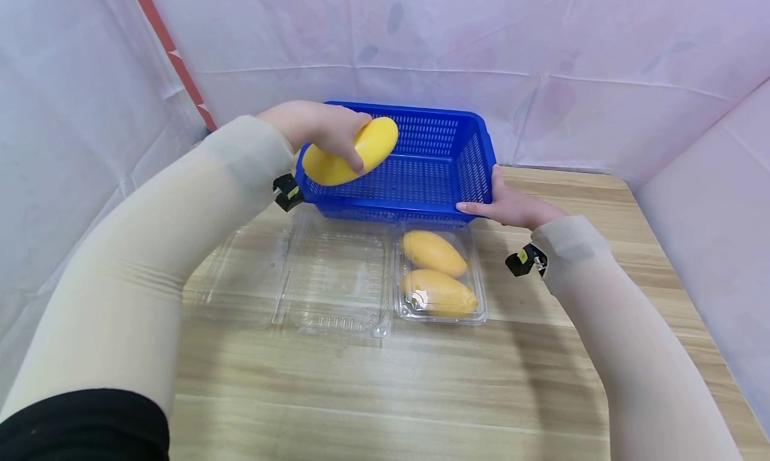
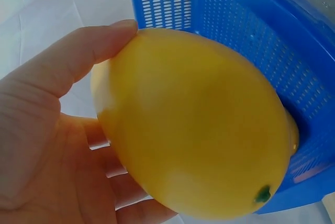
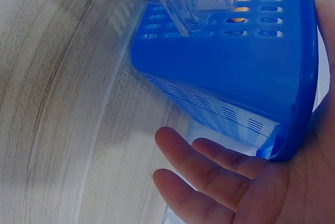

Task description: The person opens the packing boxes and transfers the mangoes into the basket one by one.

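Observation:
My left hand (image 1: 333, 130) grips a yellow mango (image 1: 377, 142) over the left end of a blue plastic basket (image 1: 475, 123). In the left wrist view, the thumb presses the mango's side and the fingers wrap beneath it. Part of a second yellow mango (image 2: 293, 132) peeks out behind it, inside the basket. At the basket's front right corner, my right hand (image 1: 517, 206) holds the rim, thumb over the inner side and fingers outside. The right wrist view shows those fingers (image 3: 204, 174) loosely extended along the outer wall.
In front of the basket, a transparent plastic box (image 1: 481, 314) contains two yellow mangoes (image 1: 436, 254). Left of it lies an opened transparent clamshell box (image 1: 337, 284), its lid spread leftward. White sheeting (image 1: 433, 33) walls in the wooden table (image 1: 385, 394) at back and sides.

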Motion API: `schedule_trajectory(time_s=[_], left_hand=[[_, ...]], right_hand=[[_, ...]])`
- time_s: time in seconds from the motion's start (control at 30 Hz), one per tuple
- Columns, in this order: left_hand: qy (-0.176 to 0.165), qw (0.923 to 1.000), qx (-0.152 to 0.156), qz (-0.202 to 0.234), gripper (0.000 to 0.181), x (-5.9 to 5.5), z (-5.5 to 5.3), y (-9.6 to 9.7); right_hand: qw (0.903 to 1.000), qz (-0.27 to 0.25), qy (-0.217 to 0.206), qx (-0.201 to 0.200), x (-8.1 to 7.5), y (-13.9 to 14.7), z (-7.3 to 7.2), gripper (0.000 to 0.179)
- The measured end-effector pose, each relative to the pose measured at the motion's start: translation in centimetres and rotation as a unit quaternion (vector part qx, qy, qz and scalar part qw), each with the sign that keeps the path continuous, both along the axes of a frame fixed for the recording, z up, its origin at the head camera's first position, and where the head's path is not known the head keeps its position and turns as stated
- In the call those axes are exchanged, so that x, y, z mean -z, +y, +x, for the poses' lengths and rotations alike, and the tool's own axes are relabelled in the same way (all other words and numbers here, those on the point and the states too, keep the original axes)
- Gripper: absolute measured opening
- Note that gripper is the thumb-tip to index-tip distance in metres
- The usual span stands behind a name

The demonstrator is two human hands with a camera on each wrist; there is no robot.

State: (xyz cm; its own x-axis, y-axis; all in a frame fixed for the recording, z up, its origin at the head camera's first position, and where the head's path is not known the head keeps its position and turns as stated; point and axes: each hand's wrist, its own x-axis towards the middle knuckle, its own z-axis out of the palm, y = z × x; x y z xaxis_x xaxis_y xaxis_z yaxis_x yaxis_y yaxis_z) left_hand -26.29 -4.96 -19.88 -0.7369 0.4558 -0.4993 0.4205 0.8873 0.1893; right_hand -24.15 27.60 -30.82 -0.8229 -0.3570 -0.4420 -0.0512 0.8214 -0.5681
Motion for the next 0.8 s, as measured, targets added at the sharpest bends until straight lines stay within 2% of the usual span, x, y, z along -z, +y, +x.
schedule_trajectory(time_s=[0.4, 0.67, 0.77, 0.8], left_hand=[[-0.015, 0.9998, 0.009, -0.005, 0.084, 0.5, -1.2, 0.1], [-0.013, 0.9998, 0.000, -0.018, 0.082, 0.8, -1.8, 0.3], [-0.021, 0.9996, -0.005, -0.019, 0.081, 1.0, -2.0, 0.2], [-0.023, 0.9995, -0.006, -0.020, 0.081, 1.0, -2.1, 0.2]], right_hand=[[1.0000, -0.009, -0.004, 0.000, 0.0, -0.1, -0.1, 0.117], [0.9999, -0.006, -0.011, 0.004, -0.6, -0.3, 0.4, 0.115], [0.9999, -0.001, -0.008, 0.006, -0.5, -0.3, 0.3, 0.116], [1.0000, 0.003, -0.004, 0.006, 0.0, 0.0, 0.0, 0.117]])
